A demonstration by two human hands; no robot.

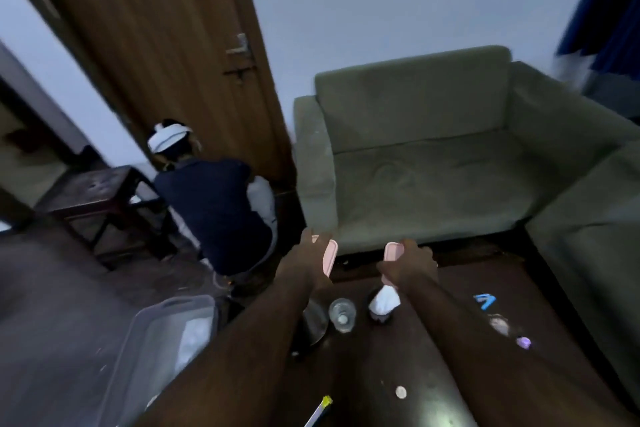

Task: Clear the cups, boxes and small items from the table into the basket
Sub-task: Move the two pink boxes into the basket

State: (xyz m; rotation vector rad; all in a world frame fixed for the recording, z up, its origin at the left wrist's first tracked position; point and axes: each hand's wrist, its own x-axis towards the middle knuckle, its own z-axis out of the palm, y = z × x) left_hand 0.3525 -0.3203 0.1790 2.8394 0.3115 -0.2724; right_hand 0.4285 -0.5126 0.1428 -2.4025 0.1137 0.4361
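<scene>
- Far left: dark side table (100, 191); second person crouched beside it (214, 211), back turned, not part of the task.
- Near left: clear plastic basket (138, 350) on floor just beside the table's left edge, probably parked there for short drops; something white inside, too blurred to name.
- Left hand (308, 260) wrapped around pink box (329, 256), held on edge above the far table edge, likely just picked for the basket.
- Metal bowl-like item (313, 319) under left forearm, partly hidden.
- Clear cup (342, 315) upright on dark table (450, 374), between the arms.
- Dark cup with white tissue (382, 305) stuffed in, just below right hand.
- Right hand (412, 263) closed around second pink box (391, 253); one per hand, probably to save a trip.
- Near centre: small white disc (401, 392), yellow-tipped stick (320, 409) at frame bottom.
- Right: blue clip (485, 301), pale blurred item (498, 324), purple piece (523, 342), all uncleared.
- Far right: green sofa (433, 156).
</scene>
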